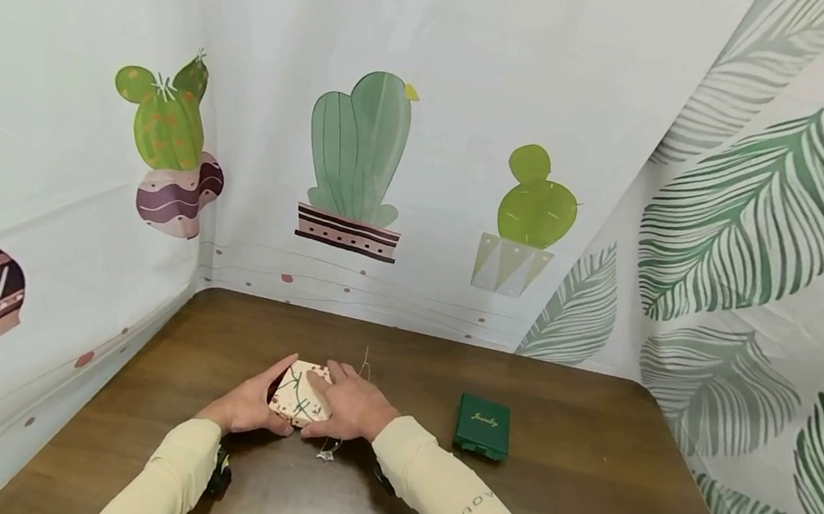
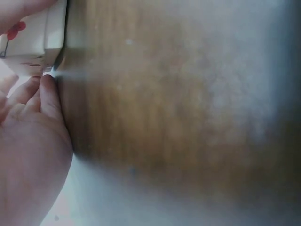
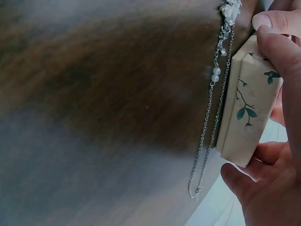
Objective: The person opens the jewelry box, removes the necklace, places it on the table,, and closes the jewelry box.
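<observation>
A small cream box with a red-flower and green-leaf pattern sits on the table between my two hands. My left hand grips its left side, thumb near the front corner and fingers at the back. From the right, my right hand holds the same box, its fingers reaching over that side. The right wrist view shows the lid seam of the box and part of my right hand around it. A silver chain necklace with pearls lies on the table alongside the box, partly hidden under my right hand in the head view.
A dark green box marked "Jewelry" stands on the brown wooden table, right of my right forearm. White cloth printed with cacti and leaves hangs along the table's back and sides.
</observation>
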A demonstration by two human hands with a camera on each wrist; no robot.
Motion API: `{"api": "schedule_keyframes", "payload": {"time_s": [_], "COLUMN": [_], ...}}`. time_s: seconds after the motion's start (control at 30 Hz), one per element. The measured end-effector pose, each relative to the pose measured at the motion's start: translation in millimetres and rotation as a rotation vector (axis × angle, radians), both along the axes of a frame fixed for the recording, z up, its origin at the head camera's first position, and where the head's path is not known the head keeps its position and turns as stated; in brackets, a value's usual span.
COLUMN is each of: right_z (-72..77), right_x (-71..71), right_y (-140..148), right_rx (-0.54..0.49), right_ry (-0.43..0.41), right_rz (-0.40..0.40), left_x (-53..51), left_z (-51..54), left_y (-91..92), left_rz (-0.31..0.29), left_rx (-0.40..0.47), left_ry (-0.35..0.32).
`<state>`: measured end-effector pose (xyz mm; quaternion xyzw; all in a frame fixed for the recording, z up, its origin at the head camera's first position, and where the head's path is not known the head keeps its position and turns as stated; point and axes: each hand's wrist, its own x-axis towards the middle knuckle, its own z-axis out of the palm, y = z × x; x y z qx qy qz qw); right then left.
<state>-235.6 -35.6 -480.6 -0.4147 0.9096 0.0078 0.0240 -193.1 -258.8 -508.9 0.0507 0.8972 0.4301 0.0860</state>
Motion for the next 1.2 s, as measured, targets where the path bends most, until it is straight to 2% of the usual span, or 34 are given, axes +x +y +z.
{"api": "schedule_keyframes", "payload": {"time_s": [0.33, 0.5, 0.83, 1.03, 1.2], "right_z": [-5.6, 2.6, 28.9, 37.5, 42.0], "right_x": [-4.7, -4.3, -6.8, -6.3, -5.1], "right_y": [19, 37, 83, 105, 122], "right_rx": [-0.057, -0.03, -0.01, -0.032, -0.031], "right_ry": [-0.046, -0.062, -0.043, -0.066, -0.061], "right_rz": [0.002, 0.011, -0.028, -0.04, -0.044], "left_x": [-3.5, 0.4, -3.5, -3.4, -4.6], "left_z": [5.9, 13.7, 37.5, 48.1, 54.7], "left_y": [0.7, 3.4, 20.0, 36.0, 50.1], "left_rz": [-0.024, -0.047, -0.102, -0.123, -0.133], "left_rx": [-0.024, -0.035, -0.072, -0.166, -0.199], "left_ry": [-0.004, 0.001, 0.079, 0.139, 0.15]}}
